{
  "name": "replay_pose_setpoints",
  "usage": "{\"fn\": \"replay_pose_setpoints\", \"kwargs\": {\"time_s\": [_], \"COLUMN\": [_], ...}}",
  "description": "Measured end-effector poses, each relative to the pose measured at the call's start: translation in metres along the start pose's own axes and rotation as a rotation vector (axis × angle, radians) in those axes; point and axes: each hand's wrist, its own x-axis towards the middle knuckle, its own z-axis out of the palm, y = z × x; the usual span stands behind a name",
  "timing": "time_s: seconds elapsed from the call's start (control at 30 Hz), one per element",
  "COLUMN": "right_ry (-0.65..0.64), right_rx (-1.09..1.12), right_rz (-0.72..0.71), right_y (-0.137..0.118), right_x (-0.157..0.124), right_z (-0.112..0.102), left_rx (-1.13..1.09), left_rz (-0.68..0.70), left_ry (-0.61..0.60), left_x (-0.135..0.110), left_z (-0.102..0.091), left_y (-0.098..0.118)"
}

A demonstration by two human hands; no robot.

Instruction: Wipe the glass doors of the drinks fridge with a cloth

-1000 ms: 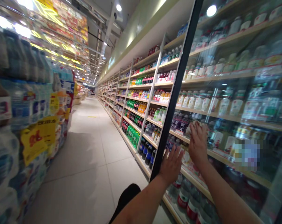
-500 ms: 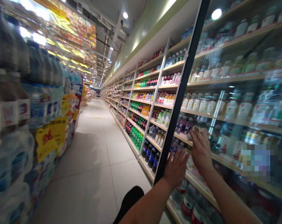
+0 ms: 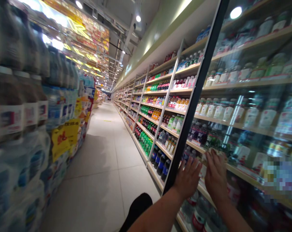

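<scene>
A glass door (image 3: 264, 93) with a black frame (image 3: 196, 93) stands at my right, in front of shelves of bottled drinks. My left hand (image 3: 188, 177) lies on the glass beside the frame, fingers spread, with nothing visible in it. Just right of it, my right hand (image 3: 215, 175) presses a crumpled, pale cloth (image 3: 223, 157) to the pane. Much of the cloth is hidden under its fingers. Behind the glass, around hand height, are dark purple bottles (image 3: 199, 132) and white-labelled bottles (image 3: 219, 109).
Long open shelves (image 3: 157, 120) of drinks run down the right side of the aisle. Stacked water packs (image 3: 22, 170) and a yellow sign (image 3: 63, 138) line the left. Pale floor tiles (image 3: 99, 161) lie between them; a dark knee-like shape (image 3: 138, 207) shows at the bottom.
My right hand and the cloth have slid lower on the glass, closer to my left hand's level. My left hand stays beside the frame. The view has swung slightly left.
</scene>
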Motion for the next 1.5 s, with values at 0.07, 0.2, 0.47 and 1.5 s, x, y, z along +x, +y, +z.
{"fn": "replay_pose_setpoints", "kwargs": {"time_s": [0.07, 0.2, 0.47, 1.5], "right_ry": [0.004, -0.029, -0.214, -0.125], "right_rx": [-0.007, 0.004, -0.086, -0.010], "right_rz": [0.026, 0.078, -0.173, 0.065], "right_y": [-0.005, -0.013, 0.000, 0.004], "right_x": [-0.016, -0.075, -0.202, -0.066], "right_z": [-0.001, 0.001, 0.002, -0.007], "left_rx": [0.012, 0.041, 0.051, -0.006], "left_rz": [0.006, 0.019, 0.016, -0.002], "left_ry": [-0.006, -0.025, -0.009, 0.048], "left_x": [-0.001, -0.001, 0.000, 0.003], "left_z": [-0.001, -0.002, -0.002, -0.003], "left_y": [0.000, -0.001, -0.001, -0.002]}}
